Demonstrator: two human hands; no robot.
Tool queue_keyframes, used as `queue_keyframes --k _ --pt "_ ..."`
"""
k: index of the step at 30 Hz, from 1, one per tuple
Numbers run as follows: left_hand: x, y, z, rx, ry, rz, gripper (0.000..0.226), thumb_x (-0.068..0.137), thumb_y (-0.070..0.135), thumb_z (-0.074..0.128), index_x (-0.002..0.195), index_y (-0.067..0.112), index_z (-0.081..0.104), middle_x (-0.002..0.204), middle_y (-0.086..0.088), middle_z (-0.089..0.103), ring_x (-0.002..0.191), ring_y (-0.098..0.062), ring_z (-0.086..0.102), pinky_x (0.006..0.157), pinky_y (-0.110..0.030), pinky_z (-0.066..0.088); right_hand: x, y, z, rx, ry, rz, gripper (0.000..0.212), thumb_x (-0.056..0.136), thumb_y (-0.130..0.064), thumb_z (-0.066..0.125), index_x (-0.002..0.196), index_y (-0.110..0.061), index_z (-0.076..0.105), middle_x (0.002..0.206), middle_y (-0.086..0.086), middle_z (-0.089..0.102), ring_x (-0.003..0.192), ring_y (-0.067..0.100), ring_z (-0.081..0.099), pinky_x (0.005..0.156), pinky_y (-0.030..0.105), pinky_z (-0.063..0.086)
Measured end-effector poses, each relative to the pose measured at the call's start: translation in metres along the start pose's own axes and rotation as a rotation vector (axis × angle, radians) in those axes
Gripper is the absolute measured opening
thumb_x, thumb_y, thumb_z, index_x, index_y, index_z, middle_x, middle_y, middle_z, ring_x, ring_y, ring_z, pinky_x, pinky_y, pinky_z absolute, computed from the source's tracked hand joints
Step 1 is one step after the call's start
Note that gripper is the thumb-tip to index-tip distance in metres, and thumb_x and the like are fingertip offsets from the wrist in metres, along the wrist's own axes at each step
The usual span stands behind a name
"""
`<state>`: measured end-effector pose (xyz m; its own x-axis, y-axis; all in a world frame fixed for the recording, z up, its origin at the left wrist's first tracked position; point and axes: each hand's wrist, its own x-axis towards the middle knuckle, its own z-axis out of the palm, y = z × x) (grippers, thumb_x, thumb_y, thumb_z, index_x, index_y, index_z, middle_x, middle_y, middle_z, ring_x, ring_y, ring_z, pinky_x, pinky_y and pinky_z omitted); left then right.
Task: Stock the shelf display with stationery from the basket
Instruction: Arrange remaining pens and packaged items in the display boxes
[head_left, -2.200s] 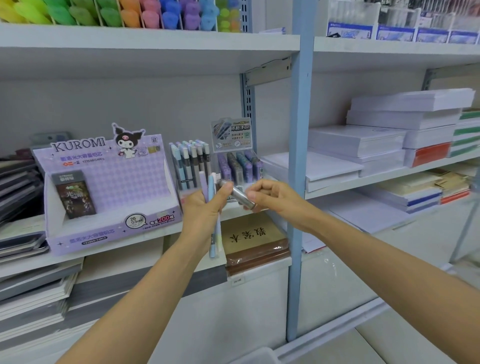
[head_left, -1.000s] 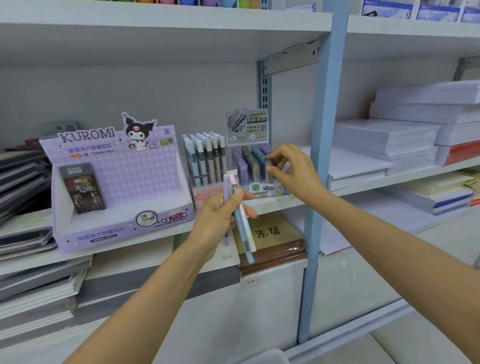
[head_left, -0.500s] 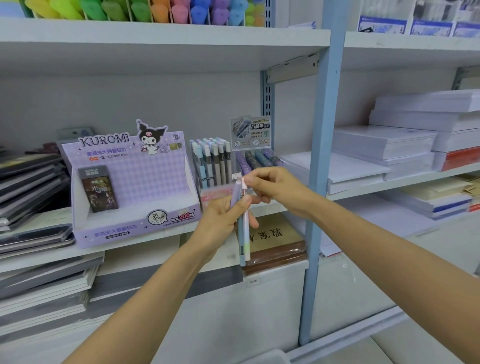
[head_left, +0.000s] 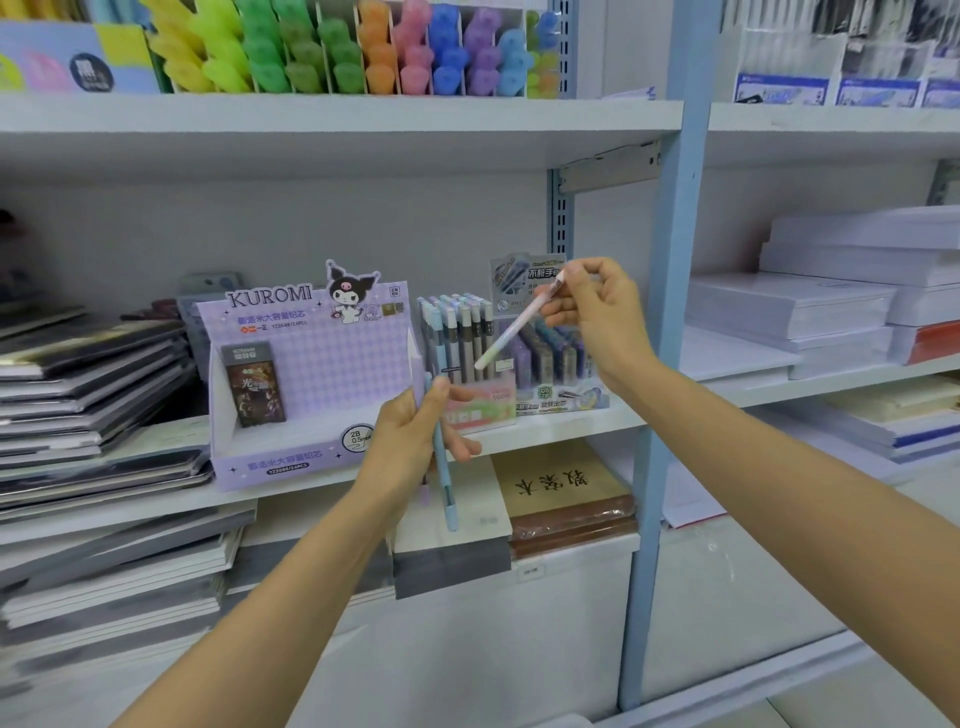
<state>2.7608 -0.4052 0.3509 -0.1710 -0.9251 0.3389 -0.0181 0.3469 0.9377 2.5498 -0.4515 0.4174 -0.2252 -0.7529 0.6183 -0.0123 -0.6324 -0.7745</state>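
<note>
Your right grip (head_left: 592, 322) pinches the pale pen (head_left: 511, 330) by its top end. The pen tilts down toward the pen box (head_left: 457, 338) at frame centre. So light a hold could let it swing, knock the standing pens or miss its slot. Your left grip (head_left: 410, 441) is clenched round a blue pen (head_left: 441, 452), held upright before the shelf (head_left: 545, 426) edge.

A: You have the pen rack (head_left: 457, 332) on the middle shelf (head_left: 561, 427), just right of the Kuromi box (head_left: 311, 364), with the lead-case display (head_left: 550, 356) on its right.
B: Your left hand (head_left: 410, 441) holds the upright pen (head_left: 447, 493) before the box's right end; your right hand (head_left: 597, 312) holds the slanting pen (head_left: 511, 326) before the display and rack
</note>
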Motion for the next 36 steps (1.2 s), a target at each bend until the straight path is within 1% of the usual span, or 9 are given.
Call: queue_keyframes --k 3,5,8,12,16,21,28,31,36 --pt "0.003 -0.002 -0.007 0.008 0.020 0.008 0.041 0.103 0.040 0.036 0.101 0.010 0.064 0.043 0.003 0.049 0.060 -0.021 0.069 0.055 -0.012 0.048 0.011 0.002 0.006 -0.079 0.028 -0.053 0.009 0.103 -0.015 0.044 0.098 -0.009 0.050 0.096 0.025 0.068 0.067 0.017 0.065 0.061 0.023 0.056" --pt "0.006 -0.005 -0.011 0.001 0.028 0.001 0.039 0.103 0.038 0.036 0.098 0.009 0.062 0.043 0.008 0.038 0.046 -0.014 0.053 0.053 -0.016 0.046 0.015 0.007 0.011 -0.170 0.015 -0.093 0.011 0.103 -0.014 0.044 0.101 -0.005 0.050 0.093 0.023 0.069 0.072 0.024 0.065 0.064 0.027 0.056" --pt "0.010 -0.009 -0.014 -0.021 0.020 -0.020 0.035 0.104 0.034 0.038 0.099 0.009 0.062 0.050 0.011 0.030 0.045 -0.007 0.032 0.051 -0.022 0.044 0.019 0.012 0.017 -0.224 0.008 -0.139 0.013 0.103 -0.014 0.044 0.103 -0.003 0.051 0.088 0.019 0.070 0.076 0.029 0.067 0.066 0.031 0.057" --pt "0.016 -0.011 -0.017 -0.029 0.015 -0.046 0.025 0.105 0.023 0.038 0.105 0.009 0.059 0.051 0.013 0.033 0.045 -0.005 0.032 0.047 -0.020 0.038 0.027 0.009 0.019 -0.145 0.077 -0.198 0.010 0.103 -0.016 0.044 0.102 -0.007 0.049 0.083 0.015 0.069 0.071 0.022 0.068 0.062 0.029 0.057" --pt "0.022 -0.011 -0.018 -0.071 -0.021 -0.061 0.025 0.103 0.009 0.036 0.102 0.010 0.061 0.059 0.005 0.041 0.051 -0.008 0.035 0.050 -0.022 0.033 0.027 0.019 0.023 -0.287 -0.039 -0.204 0.010 0.102 -0.017 0.045 0.098 -0.010 0.050 0.081 0.008 0.070 0.070 0.019 0.069 0.063 0.027 0.057" --pt "0.024 -0.011 -0.019 -0.088 -0.064 -0.035 0.024 0.104 0.015 0.039 0.105 0.014 0.064 0.060 0.007 0.050 0.053 -0.008 0.041 0.052 -0.019 0.039 0.020 0.038 0.032 -0.437 -0.163 -0.244 0.008 0.102 -0.018 0.047 0.096 -0.017 0.051 0.081 0.002 0.072 0.067 0.010 0.068 0.065 0.025 0.057" --pt "0.020 -0.009 -0.024 -0.075 -0.100 -0.017 0.028 0.103 0.027 0.041 0.116 0.015 0.063 0.065 0.000 0.060 0.058 -0.012 0.055 0.059 -0.022 0.052 0.027 0.032 0.030 -0.437 -0.298 -0.259 0.010 0.102 -0.015 0.046 0.097 -0.009 0.051 0.076 0.002 0.070 0.064 0.007 0.067 0.063 0.021 0.056" --pt "0.021 -0.009 -0.024 -0.046 -0.078 -0.008 0.029 0.104 0.030 0.040 0.117 0.017 0.062 0.057 0.003 0.051 0.051 -0.010 0.048 0.053 -0.021 0.047 0.028 0.031 0.038 -0.440 -0.282 -0.271 0.009 0.102 -0.014 0.047 0.097 -0.008 0.052 0.077 0.003 0.069 0.067 0.006 0.068 0.063 0.018 0.055" --pt "0.022 -0.012 -0.025 -0.059 -0.052 -0.014 0.028 0.103 0.027 0.044 0.120 0.014 0.061 0.051 0.014 0.031 0.045 -0.005 0.028 0.044 -0.017 0.030 0.032 0.031 0.042 -0.503 -0.271 -0.256 0.010 0.101 -0.015 0.048 0.097 -0.007 0.053 0.077 0.007 0.070 0.067 0.010 0.068 0.064 0.024 0.057"
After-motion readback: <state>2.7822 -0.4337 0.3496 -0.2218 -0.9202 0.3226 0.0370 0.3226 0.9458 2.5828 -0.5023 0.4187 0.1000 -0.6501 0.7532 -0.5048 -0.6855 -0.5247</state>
